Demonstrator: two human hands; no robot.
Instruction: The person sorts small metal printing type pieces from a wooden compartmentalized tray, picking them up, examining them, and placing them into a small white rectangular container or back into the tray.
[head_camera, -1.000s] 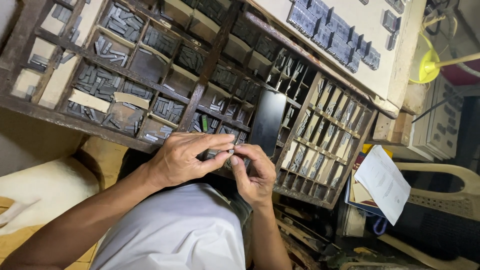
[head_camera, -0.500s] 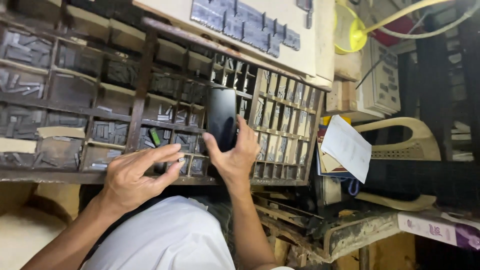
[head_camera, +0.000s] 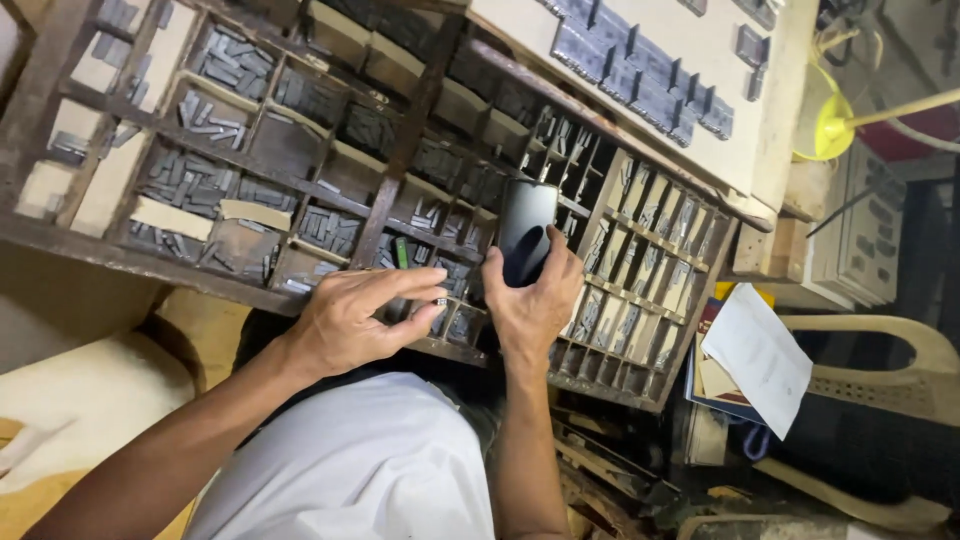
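Pinching small metal type (head_camera: 440, 300), left hand (head_camera: 345, 325); right hand (head_camera: 530, 300) grips dark phone (head_camera: 525, 230) over compartmented type case (head_camera: 400, 150).

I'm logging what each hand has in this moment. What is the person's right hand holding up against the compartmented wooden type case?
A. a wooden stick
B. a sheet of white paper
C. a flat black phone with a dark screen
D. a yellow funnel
C: the right hand grips a flat black phone with a dark screen upright in front of the compartmented wooden type case, while the left hand pinches a small metal piece.
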